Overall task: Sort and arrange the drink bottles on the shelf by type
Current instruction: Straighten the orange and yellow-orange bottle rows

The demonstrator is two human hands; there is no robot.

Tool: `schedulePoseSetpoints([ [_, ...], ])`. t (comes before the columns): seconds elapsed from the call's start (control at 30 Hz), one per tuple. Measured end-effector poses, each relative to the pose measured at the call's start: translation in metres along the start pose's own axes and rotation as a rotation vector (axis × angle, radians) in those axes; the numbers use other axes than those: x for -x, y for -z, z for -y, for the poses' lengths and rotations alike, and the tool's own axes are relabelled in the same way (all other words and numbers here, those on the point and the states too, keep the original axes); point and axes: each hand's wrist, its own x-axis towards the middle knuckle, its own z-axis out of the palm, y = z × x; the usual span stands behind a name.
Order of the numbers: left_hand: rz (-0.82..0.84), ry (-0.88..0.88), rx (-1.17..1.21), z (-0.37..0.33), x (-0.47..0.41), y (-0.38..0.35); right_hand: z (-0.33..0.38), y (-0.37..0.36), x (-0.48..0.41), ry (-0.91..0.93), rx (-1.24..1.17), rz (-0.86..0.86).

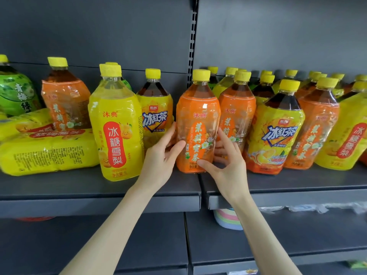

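A: Where do we have room?
B: Along the bare front edge of the shelf [99, 187], and in the open air above the row.
A: Beside the orange bottle [196, 124] we hold?
B: Our left hand [160, 159] fills the gap there; a pear bottle [115, 124] flanks it, and an iced-tea bottle [155, 112] stands behind. Our right hand [228, 165] is wedged against a second orange bottle [236, 116], and the bottles beyond are packed touching. Far left, two lying bottles [45, 153] cover the shelf floor.

On shelf [79, 187], front centre: jasmine tea btl [196, 124], held betw left hand [158, 155] at its L side & right hand [228, 161] at its R. Pear drink btl [117, 126] just L; iced tea btl [156, 116] behind, betw them. Two lying btls [47, 153] far L; rows of btls [278, 126] to R.
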Motion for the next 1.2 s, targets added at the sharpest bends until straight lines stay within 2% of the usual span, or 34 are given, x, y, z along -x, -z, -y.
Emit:
schedulePoseSetpoints([
  [0.07,0.033,0.014,-0.013,-0.001,-0.001,-0.002,-0.001,-0.001,0.001,0.003,0.038,-0.01],
  [0.2,-0.024,0.004,-0.139,-0.003,-0.006,-0.004,-0.003,-0.001,0.0,-0.001,0.086,-0.009],
  [0.57,-0.063,0.013,-0.084,-0.003,-0.011,-0.002,-0.01,-0.005,-0.004,-0.024,0.176,0.029],
  [0.8,-0.199,-0.007,-0.128,-0.006,-0.003,-0.005,-0.006,-0.005,-0.004,-0.069,0.209,0.054],
  [1.03,-0.225,-0.055,-0.317,-0.005,0.004,-0.002,0.003,-0.001,0.0,-0.081,0.311,0.069],
  [1.2,-0.226,-0.058,-0.37,-0.014,0.015,-0.001,0.017,0.003,0.004,-0.048,0.37,0.052],
])
